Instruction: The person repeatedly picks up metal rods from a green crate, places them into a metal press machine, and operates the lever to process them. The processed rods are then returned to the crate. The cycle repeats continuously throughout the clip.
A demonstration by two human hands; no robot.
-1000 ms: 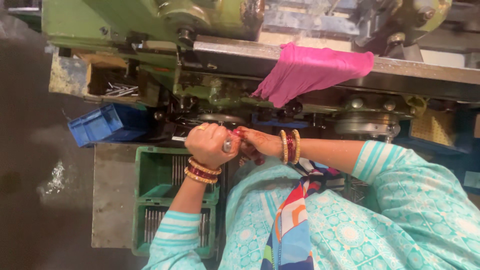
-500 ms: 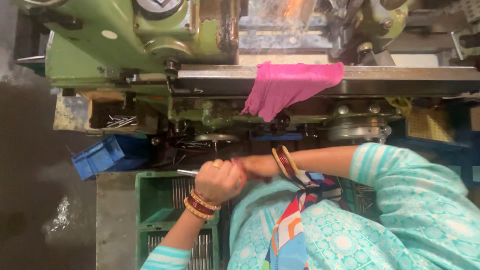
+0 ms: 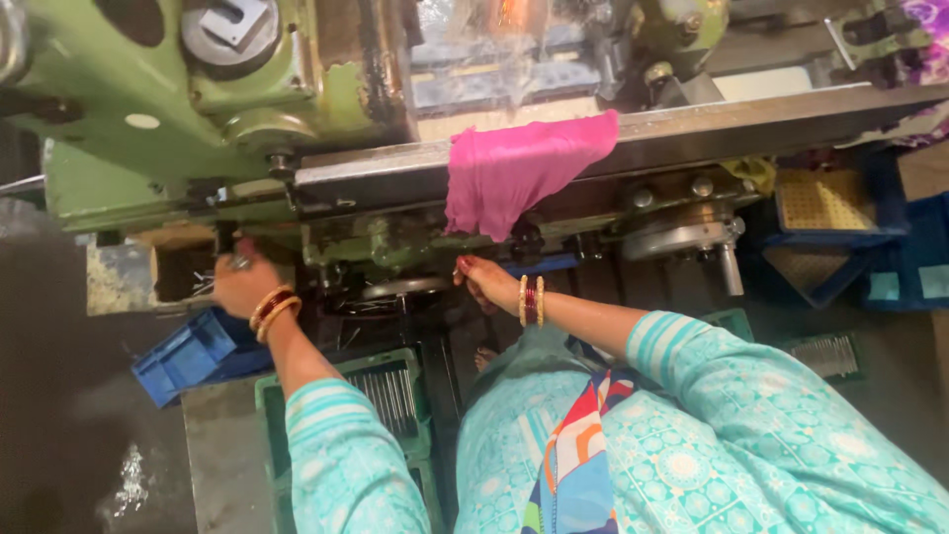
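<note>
We have our left hand [image 3: 235, 285] reaching into the open box [image 3: 183, 279] of small metal pieces at the green machine's [image 3: 247, 109] left side; its fingers curl inward, contents unclear. Our right hand [image 3: 484, 282] rests half-open by the handwheel [image 3: 400, 289], holding nothing. The pickup step seems underway; next calls for carrying 1 piece to the machine.

Dark, stained workshop floor [image 3: 59, 435] beneath a green machine [image 3: 198, 109], dimly lit.

Chipped pale-green paint covers the metal machine body [image 3: 198, 109]. A bright pink cloth [image 3: 514, 168] drapes over it. The blue plastic bin [image 3: 193, 351] adjoins a green slatted crate [image 3: 395, 396]. The turquoise sleeves [image 3: 336, 445] carry white floral print.
</note>
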